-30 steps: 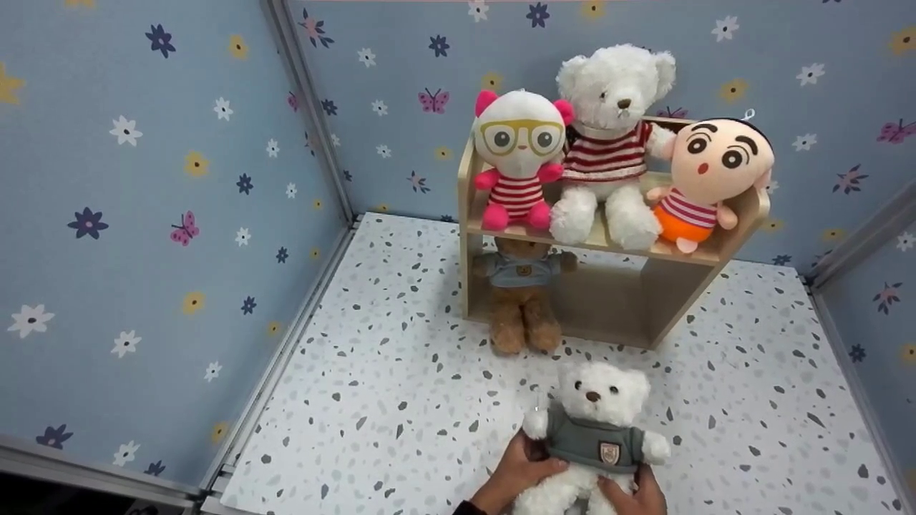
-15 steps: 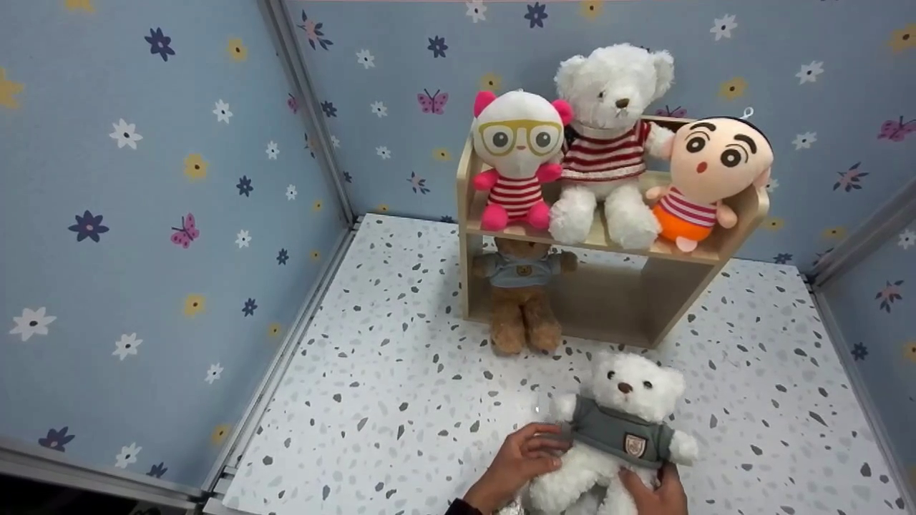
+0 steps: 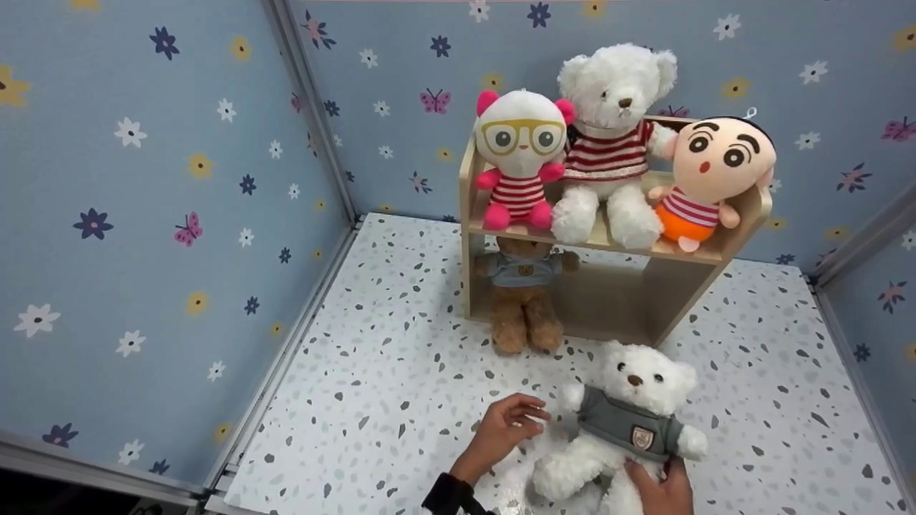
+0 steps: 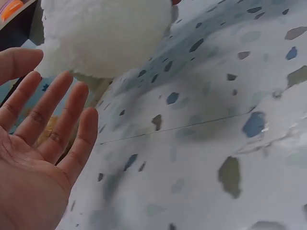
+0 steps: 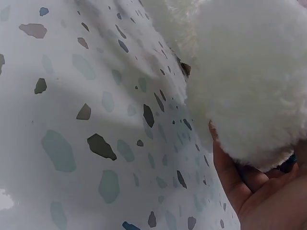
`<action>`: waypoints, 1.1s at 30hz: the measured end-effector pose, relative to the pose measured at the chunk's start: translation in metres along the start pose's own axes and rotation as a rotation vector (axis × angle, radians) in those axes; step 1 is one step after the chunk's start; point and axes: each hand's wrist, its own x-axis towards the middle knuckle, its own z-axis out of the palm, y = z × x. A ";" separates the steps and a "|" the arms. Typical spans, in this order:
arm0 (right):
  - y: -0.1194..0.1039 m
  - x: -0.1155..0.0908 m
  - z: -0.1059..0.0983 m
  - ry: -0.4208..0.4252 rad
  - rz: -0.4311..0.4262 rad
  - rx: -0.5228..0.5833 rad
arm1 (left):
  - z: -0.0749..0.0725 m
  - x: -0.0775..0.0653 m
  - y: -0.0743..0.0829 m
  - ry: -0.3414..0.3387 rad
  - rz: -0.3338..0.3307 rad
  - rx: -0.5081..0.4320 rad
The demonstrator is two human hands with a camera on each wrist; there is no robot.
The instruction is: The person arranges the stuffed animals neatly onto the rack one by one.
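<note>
A white teddy bear [image 3: 630, 422] in a dark green sweater with a badge leans back, its head toward the shelf. My right hand [image 3: 662, 486] grips its lower side, thumb in front below the sweater; in the right wrist view the fingers [image 5: 228, 167] curl under the white fur [image 5: 249, 81]. My left hand [image 3: 504, 429] is apart from the bear, just left of its raised arm. Nothing is in that hand: the left wrist view has the palm [image 4: 29, 177] facing up with fingers spread, close to the white fur [image 4: 105, 38].
A wooden shelf [image 3: 687, 286] stands behind. On top sit a pink-and-white doll with yellow glasses [image 3: 521, 157], a white bear in a striped sweater [image 3: 608, 150] and a boy doll in orange shorts [image 3: 708, 179]. Below is a brown bear [image 3: 526, 300]. Flowered walls [image 3: 179, 272] enclose the speckled tabletop [image 3: 372, 400].
The bear has moved right and a little toward the shelf with my right hand. My left hand has let go of it and drawn away to the left.
</note>
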 end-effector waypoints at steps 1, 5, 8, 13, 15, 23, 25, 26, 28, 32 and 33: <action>0.000 -0.001 0.000 0.005 -0.006 0.001 | -0.003 0.004 0.004 0.022 0.021 0.042; 0.002 -0.003 -0.001 0.005 -0.016 -0.009 | -0.014 0.020 0.026 0.138 0.105 0.222; 0.003 -0.005 -0.001 -0.013 -0.011 -0.011 | -0.024 0.033 0.046 0.234 0.177 0.342; 0.004 -0.006 -0.002 -0.027 0.002 -0.003 | -0.044 0.058 0.087 0.392 0.299 0.448; 0.004 -0.006 -0.002 -0.030 0.005 0.000 | -0.052 0.068 0.106 0.455 0.343 0.489; 0.006 -0.007 -0.006 -0.047 0.003 0.015 | -0.077 0.102 0.183 0.744 0.492 0.701; 0.004 -0.008 -0.006 -0.036 0.003 0.020 | -0.081 0.110 0.201 0.787 0.501 0.711; 0.003 -0.008 -0.005 -0.032 0.003 0.025 | -0.082 0.113 0.209 0.799 0.504 0.715; 0.002 -0.009 -0.004 -0.027 -0.002 0.029 | -0.085 0.119 0.223 0.805 0.519 0.739; 0.002 -0.012 0.000 -0.032 -0.035 0.035 | -0.088 0.125 0.243 0.796 0.567 0.856; 0.003 -0.013 0.000 -0.033 -0.040 0.034 | -0.088 0.127 0.247 0.796 0.576 0.897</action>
